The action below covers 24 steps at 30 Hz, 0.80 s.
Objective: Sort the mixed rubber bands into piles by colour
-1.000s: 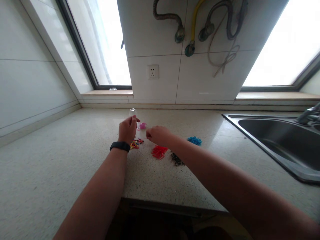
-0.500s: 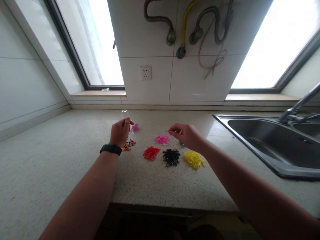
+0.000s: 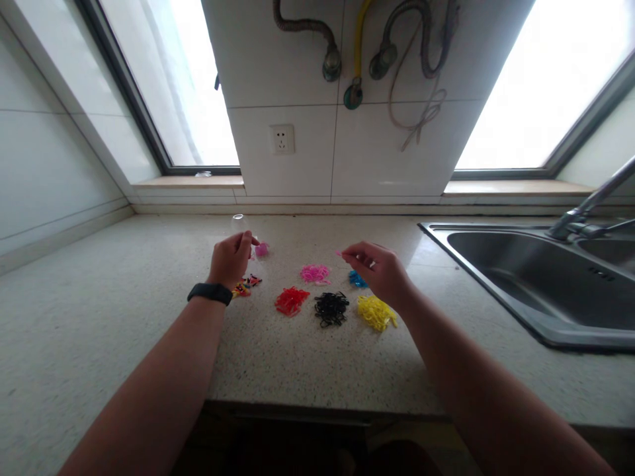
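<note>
My right hand [image 3: 374, 264] is closed in a pinch on a small pink rubber band [image 3: 338, 253], held above the counter. Just below it lies a blue pile of bands [image 3: 358, 279], partly covered by the hand. A pink pile [image 3: 315, 274] sits to its left, with red [image 3: 292, 301], black [image 3: 332, 309] and yellow [image 3: 377, 312] piles nearer me. My left hand [image 3: 232, 258], its wrist in a black band, has its fingers closed beside a clear cup-like container [image 3: 239, 223]; what they grip is hidden. Close by are a pink-purple clump [image 3: 261, 249] and mixed-colour pieces [image 3: 247, 285].
A steel sink [image 3: 516, 277] with a faucet [image 3: 575, 218] is set into the speckled counter [image 3: 317, 370] at the right. On the tiled wall behind are a socket [image 3: 282, 139] and hoses on valves [image 3: 331, 64]. Windows stand on both sides.
My right hand has moved slightly right relative to the piles with the pink rubber band, uncovering more of the blue pile. The whole view has shifted a little.
</note>
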Motion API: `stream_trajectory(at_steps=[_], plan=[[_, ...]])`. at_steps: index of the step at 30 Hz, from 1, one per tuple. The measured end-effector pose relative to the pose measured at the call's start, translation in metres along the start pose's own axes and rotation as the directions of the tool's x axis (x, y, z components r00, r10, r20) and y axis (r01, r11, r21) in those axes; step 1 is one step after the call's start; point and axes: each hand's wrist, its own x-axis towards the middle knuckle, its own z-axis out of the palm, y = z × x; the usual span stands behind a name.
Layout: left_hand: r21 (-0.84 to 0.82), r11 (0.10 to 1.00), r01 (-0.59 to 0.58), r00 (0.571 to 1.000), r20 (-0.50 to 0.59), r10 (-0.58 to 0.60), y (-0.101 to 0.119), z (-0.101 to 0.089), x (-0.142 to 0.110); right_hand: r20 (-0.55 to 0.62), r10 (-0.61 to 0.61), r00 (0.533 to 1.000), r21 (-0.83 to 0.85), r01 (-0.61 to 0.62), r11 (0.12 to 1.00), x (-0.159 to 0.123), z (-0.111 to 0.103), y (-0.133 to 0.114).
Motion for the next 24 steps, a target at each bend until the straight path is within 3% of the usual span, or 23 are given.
stream_trajectory(at_steps=[4,12,24], plan=[[0.024,1.000,0.003,1.000,-0.008,-0.003,-0.0002,-0.0003,0.0004,0.036,-0.013,0.999,-0.036,0.014,0.999,-0.0009,0.0002,-0.0013],[0.039,0.999,-0.009,1.000,0.003,0.008,-0.0023,-0.0009,0.0014,-0.045,-0.076,0.996,0.025,0.077,0.997,-0.0011,0.0008,0.0054],[0.046,0.999,-0.008,1.000,0.018,0.007,-0.0004,-0.0016,0.0012,0.013,-0.130,0.991,0.010,0.130,0.991,-0.0004,-0.0012,-0.0022]])
